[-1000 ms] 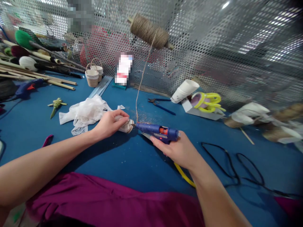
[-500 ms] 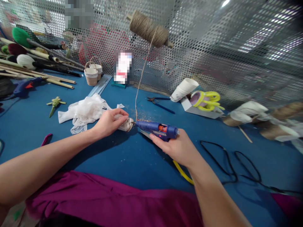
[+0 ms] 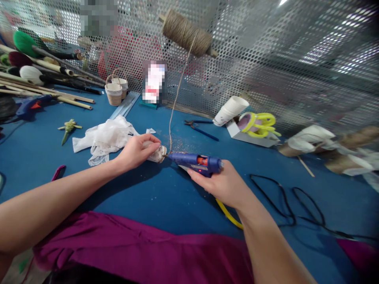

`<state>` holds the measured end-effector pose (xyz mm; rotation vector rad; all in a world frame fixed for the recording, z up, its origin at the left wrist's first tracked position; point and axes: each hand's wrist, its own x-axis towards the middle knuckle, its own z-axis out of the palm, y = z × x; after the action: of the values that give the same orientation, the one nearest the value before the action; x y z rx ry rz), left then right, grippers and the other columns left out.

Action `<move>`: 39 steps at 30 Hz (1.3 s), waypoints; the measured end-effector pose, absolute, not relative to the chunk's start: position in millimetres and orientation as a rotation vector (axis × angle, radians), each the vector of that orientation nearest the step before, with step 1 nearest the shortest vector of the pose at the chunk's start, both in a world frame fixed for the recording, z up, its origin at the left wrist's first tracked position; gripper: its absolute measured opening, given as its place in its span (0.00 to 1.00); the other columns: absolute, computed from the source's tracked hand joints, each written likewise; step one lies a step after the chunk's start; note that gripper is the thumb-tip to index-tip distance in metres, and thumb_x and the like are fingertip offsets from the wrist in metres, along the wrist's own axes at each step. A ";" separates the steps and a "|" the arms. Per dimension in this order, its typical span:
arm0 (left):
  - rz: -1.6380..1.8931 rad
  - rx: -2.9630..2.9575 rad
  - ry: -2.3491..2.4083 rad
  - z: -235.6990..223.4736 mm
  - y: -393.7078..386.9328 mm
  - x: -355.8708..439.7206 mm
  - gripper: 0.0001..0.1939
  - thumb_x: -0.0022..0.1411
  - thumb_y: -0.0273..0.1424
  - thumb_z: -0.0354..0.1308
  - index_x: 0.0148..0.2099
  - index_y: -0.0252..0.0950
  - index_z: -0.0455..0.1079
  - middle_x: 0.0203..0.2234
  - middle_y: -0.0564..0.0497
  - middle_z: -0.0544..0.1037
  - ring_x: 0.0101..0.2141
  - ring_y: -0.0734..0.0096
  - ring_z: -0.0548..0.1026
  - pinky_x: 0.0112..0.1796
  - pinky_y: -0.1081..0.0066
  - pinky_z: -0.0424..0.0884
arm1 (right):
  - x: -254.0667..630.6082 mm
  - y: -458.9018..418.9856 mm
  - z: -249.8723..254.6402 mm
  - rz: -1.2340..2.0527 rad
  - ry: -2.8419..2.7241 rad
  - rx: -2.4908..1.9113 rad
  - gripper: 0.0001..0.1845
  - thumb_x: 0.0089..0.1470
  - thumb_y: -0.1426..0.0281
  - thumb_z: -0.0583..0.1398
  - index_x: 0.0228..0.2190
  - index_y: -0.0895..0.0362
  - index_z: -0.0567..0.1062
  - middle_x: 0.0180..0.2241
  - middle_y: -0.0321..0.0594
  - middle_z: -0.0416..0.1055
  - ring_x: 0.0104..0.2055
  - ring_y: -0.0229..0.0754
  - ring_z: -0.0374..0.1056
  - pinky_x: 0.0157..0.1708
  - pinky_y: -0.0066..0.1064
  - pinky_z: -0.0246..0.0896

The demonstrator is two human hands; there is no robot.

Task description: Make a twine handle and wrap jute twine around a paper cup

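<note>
My left hand [image 3: 139, 150] is closed round a small white cup [image 3: 159, 154] lying on its side, its end facing right. My right hand [image 3: 224, 182] grips a blue hot glue gun [image 3: 189, 161] with an orange stick-like part showing and a small red light lit. The gun's nozzle tip is at the cup's end, touching or very near it. A strand of twine [image 3: 178, 92] runs down from a brown spool [image 3: 187, 33] to beside the nozzle. White lace [image 3: 108, 134] lies crumpled left of my left hand.
Behind stands a perforated metal panel [image 3: 248, 51]. Pliers [image 3: 203, 130], stacked paper cups [image 3: 231, 110] and a white box [image 3: 254, 138] sit beyond my right hand. Two small baskets [image 3: 113, 94] and bamboo sticks [image 3: 74, 101] are at the left. A black cord [image 3: 284, 193] loops at right.
The glue gun's nozzle has shifted slightly at the cup's end. Both hands keep their grips and stay nearly in place; the whole view has moved a little.
</note>
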<state>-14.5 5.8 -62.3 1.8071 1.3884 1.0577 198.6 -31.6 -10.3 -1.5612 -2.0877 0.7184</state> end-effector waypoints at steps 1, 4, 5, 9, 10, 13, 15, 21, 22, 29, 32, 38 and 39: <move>1.061 1.814 1.388 -62.7 5.9 -14.6 0.12 0.55 0.35 0.52 0.34 0.33 0.71 0.22 0.52 0.74 0.20 0.77 0.66 0.23 0.75 0.62 | 198.5 -31.5 -10.4 0.701 -2.071 -1.567 0.10 0.43 0.65 0.59 0.17 0.58 0.70 0.14 0.31 0.57 0.17 0.33 0.51 0.18 0.26 0.52; 1.060 1.864 1.385 -63.5 5.5 -15.1 0.11 0.56 0.35 0.53 0.35 0.33 0.71 0.23 0.52 0.75 0.22 0.75 0.68 0.25 0.75 0.64 | 198.6 -30.3 -11.3 0.638 -2.036 -1.572 0.12 0.42 0.65 0.59 0.14 0.57 0.67 0.13 0.31 0.57 0.17 0.33 0.52 0.17 0.26 0.51; 1.062 1.885 1.378 -63.6 5.1 -15.1 0.11 0.56 0.34 0.52 0.35 0.33 0.71 0.24 0.51 0.76 0.24 0.75 0.69 0.26 0.75 0.65 | 198.8 -29.8 -11.9 0.627 -2.032 -1.570 0.12 0.42 0.65 0.59 0.14 0.57 0.66 0.12 0.31 0.57 0.17 0.33 0.52 0.17 0.26 0.51; 1.080 1.945 1.343 -62.8 2.9 -15.2 0.10 0.57 0.33 0.52 0.36 0.34 0.71 0.28 0.50 0.77 0.28 0.72 0.73 0.31 0.73 0.66 | 199.6 -27.2 -15.2 0.618 -2.021 -1.565 0.13 0.42 0.64 0.59 0.13 0.56 0.65 0.10 0.31 0.57 0.15 0.33 0.51 0.17 0.27 0.52; 1.082 1.955 1.337 -62.6 2.4 -15.2 0.09 0.58 0.33 0.52 0.36 0.34 0.71 0.28 0.50 0.78 0.29 0.72 0.73 0.32 0.73 0.67 | 199.9 -26.5 -16.1 0.621 -2.018 -1.565 0.14 0.42 0.64 0.59 0.13 0.56 0.65 0.10 0.31 0.57 0.15 0.33 0.52 0.17 0.27 0.52; 1.081 1.988 1.314 -62.9 1.5 -15.5 0.10 0.58 0.33 0.52 0.36 0.34 0.71 0.29 0.49 0.78 0.30 0.71 0.74 0.33 0.72 0.67 | 200.7 -24.8 -17.8 0.621 -2.022 -1.568 0.14 0.42 0.64 0.59 0.13 0.56 0.64 0.10 0.31 0.57 0.14 0.33 0.52 0.16 0.27 0.51; 1.076 2.003 1.303 -63.7 1.3 -15.8 0.10 0.58 0.33 0.51 0.37 0.34 0.71 0.30 0.49 0.78 0.30 0.71 0.74 0.33 0.72 0.67 | 201.3 -24.0 -18.4 0.618 -2.033 -1.561 0.14 0.42 0.64 0.59 0.13 0.55 0.64 0.10 0.31 0.57 0.14 0.33 0.52 0.15 0.27 0.51; 1.060 2.012 1.292 -62.7 0.1 -16.1 0.10 0.59 0.33 0.51 0.37 0.34 0.71 0.28 0.49 0.78 0.29 0.72 0.74 0.32 0.73 0.67 | 201.0 -25.5 -16.6 0.641 -2.033 -1.551 0.15 0.43 0.65 0.59 0.12 0.55 0.64 0.09 0.31 0.57 0.14 0.34 0.53 0.17 0.27 0.52; 1.058 2.010 1.291 -62.3 -0.1 -16.1 0.10 0.59 0.33 0.51 0.37 0.34 0.70 0.28 0.50 0.78 0.29 0.72 0.74 0.31 0.73 0.67 | 200.5 -26.2 -15.6 0.651 -2.032 -1.562 0.15 0.43 0.65 0.59 0.12 0.55 0.63 0.09 0.31 0.57 0.14 0.34 0.53 0.17 0.27 0.52; 1.073 2.025 1.285 -63.7 0.3 -15.8 0.10 0.59 0.33 0.52 0.37 0.33 0.71 0.27 0.50 0.78 0.28 0.73 0.73 0.31 0.74 0.67 | 198.5 -28.4 -11.2 0.650 -2.022 -1.609 0.14 0.43 0.65 0.58 0.13 0.56 0.63 0.10 0.30 0.57 0.15 0.32 0.51 0.16 0.26 0.50; 1.082 2.025 1.277 -64.6 0.6 -15.6 0.10 0.59 0.33 0.52 0.37 0.33 0.71 0.28 0.50 0.78 0.28 0.73 0.73 0.31 0.74 0.67 | 198.8 -28.2 -10.4 0.665 -2.021 -1.608 0.14 0.43 0.65 0.58 0.13 0.56 0.63 0.10 0.29 0.56 0.14 0.31 0.50 0.16 0.26 0.49; 1.067 2.021 1.293 -63.9 0.3 -15.9 0.10 0.59 0.33 0.52 0.37 0.33 0.71 0.28 0.50 0.78 0.29 0.73 0.74 0.32 0.74 0.67 | 198.6 -29.5 -8.8 0.684 -2.027 -1.627 0.14 0.43 0.65 0.58 0.13 0.57 0.63 0.10 0.29 0.55 0.14 0.31 0.50 0.17 0.26 0.49; 1.064 2.020 1.296 -63.8 0.2 -15.9 0.10 0.59 0.33 0.52 0.37 0.33 0.71 0.28 0.50 0.78 0.29 0.73 0.74 0.32 0.74 0.67 | 198.6 -29.7 -8.8 0.681 -2.028 -1.636 0.14 0.43 0.65 0.58 0.13 0.57 0.63 0.10 0.29 0.56 0.14 0.32 0.50 0.17 0.26 0.49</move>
<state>-15.9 0.2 -63.8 2.0205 1.2957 1.0637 198.6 -29.7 -8.8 -1.6357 -2.0279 0.6811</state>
